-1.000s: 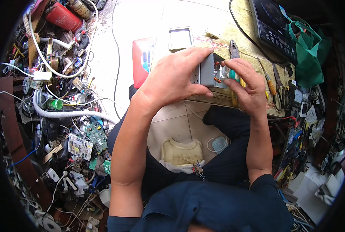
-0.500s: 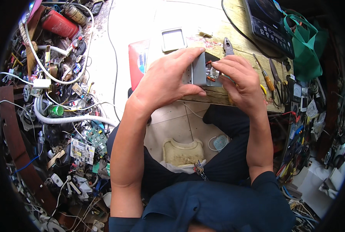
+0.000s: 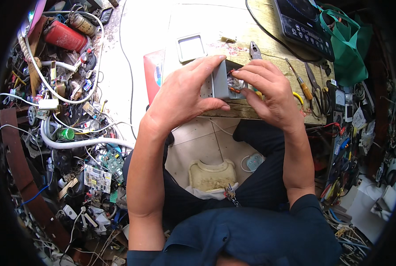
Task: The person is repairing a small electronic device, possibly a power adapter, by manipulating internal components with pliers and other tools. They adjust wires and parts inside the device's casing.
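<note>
My left hand [image 3: 178, 95] is closed around a grey metal box [image 3: 223, 80] with one open side, at the front edge of the wooden worktop. My right hand [image 3: 269, 93] has its fingers curled at that open side, pinching around a silvery part [image 3: 237, 83] among small orange-copper components [image 3: 234, 90]; the fingertips partly hide it. Behind the hands lie pliers [image 3: 255, 49], a square light frame [image 3: 190, 46] and a red flat object [image 3: 151, 77]. To the right are a yellow-handled screwdriver [image 3: 304, 91] and dark scissors [image 3: 316, 91].
A black cooktop [image 3: 302, 31] and a green bag [image 3: 351, 53] sit at back right. A dense heap of circuit boards [image 3: 98, 177], cables and a red cylinder [image 3: 65, 36] crowds the left; electronic clutter fills the right. A stained cream pad [image 3: 211, 175] is between the person's legs.
Both hands and the box have moved slightly left in view, as have the worktop items. My right hand's fingers have shifted over the open side, covering more of the silvery part.
</note>
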{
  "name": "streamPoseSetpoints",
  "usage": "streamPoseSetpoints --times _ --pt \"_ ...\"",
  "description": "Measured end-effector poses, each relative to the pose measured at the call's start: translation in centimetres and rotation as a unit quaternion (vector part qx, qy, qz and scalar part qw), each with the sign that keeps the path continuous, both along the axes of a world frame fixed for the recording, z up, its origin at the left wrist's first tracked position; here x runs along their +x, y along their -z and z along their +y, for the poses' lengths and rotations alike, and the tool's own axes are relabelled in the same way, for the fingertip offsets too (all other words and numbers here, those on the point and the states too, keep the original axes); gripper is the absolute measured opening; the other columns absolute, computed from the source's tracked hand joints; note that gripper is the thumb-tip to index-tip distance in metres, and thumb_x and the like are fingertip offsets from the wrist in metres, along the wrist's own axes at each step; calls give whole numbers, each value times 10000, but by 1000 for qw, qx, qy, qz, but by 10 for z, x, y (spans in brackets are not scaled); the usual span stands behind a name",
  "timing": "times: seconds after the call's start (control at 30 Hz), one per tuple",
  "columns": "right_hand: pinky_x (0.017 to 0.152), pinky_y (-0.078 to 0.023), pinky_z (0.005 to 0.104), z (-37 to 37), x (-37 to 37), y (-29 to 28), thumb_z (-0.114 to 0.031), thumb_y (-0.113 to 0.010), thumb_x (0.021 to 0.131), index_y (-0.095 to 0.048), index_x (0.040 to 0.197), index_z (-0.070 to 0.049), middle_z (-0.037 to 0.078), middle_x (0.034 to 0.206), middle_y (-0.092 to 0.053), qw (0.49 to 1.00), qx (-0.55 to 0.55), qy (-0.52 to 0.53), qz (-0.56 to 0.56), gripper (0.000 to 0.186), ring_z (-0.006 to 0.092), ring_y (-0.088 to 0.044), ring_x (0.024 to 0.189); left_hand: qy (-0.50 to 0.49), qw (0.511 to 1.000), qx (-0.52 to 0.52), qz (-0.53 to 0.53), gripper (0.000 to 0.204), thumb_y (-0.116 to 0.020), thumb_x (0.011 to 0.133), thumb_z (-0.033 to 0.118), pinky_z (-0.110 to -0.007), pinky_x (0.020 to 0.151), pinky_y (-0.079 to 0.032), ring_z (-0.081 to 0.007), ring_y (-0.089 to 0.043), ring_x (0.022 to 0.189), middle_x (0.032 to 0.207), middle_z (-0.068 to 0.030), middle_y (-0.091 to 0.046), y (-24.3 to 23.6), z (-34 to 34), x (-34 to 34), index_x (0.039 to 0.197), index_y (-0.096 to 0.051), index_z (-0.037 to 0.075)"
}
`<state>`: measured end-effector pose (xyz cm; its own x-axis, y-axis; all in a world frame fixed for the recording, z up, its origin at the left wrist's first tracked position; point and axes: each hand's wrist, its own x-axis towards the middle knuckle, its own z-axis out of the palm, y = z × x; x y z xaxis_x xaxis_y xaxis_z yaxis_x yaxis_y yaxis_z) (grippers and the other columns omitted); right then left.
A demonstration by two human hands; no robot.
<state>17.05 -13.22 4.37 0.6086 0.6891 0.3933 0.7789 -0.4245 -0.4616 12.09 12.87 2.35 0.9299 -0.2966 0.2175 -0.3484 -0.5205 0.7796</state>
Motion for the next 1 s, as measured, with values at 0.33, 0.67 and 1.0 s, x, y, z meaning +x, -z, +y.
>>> streamPoseSetpoints --times 0.33,0.67,1.0 --pt "980 -548 489 3 1 -6 34 -781 813 -737 1232 -21 178 1132 -734 999 6 14 29 425 399 -694 1087 3 1000 -6 7 1046 -1031 722 362 -445 1174 -518 -372 -671 1389 1493 -208 -704 -2 0 0 1616 -578 60" --pt "963 -528 499 3 -3 -2 76 -765 838 -647 1320 -25 183 1154 -699 996 28 15 81 506 421 -666 1084 1 1000 -17 4 1063 -1025 735 367 -441 1189 -491 -374 -673 1387 1506 -208 -700 0 -1 -1 1640 -561 59" --pt "996 -532 494 7 -7 -13 90 -713 850 -695 1285 -20 187 1126 -734 998 -49 18 -22 449 417 -672 1104 -5 1000 4 4 1059 -1030 738 342 -435 1206 -464 -368 -669 1393 1521 -209 -692 -2 -1 -3 1641 -559 51"
